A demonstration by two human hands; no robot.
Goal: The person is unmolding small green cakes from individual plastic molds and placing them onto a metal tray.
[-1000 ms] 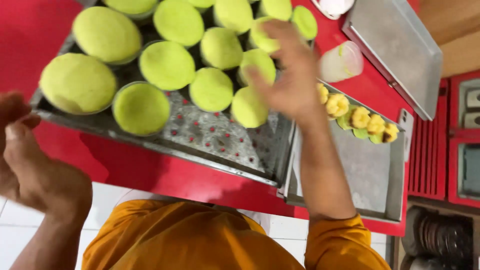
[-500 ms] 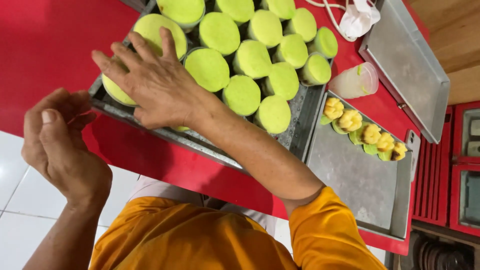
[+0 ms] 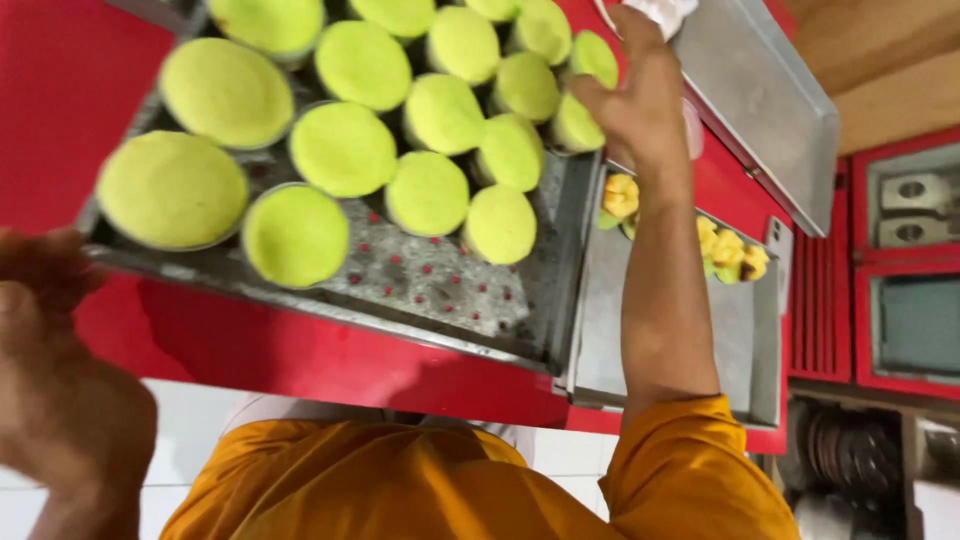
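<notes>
1. The right hand (image 3: 635,95), having left the tray's near corner, is now pinching a green cake (image 3: 578,125) at the far edge of the tray (image 3: 450,300).
2. The left hand (image 3: 60,400), blurred, is hanging clenched, empty, off the worktop (image 3: 60,100).

One hand (image 3: 635,95) outstretched, other (image 3: 60,390) raised

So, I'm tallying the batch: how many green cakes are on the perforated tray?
17 green cakes, in four rough rows on the tray; the right hand and the top edge may hide more.
</notes>
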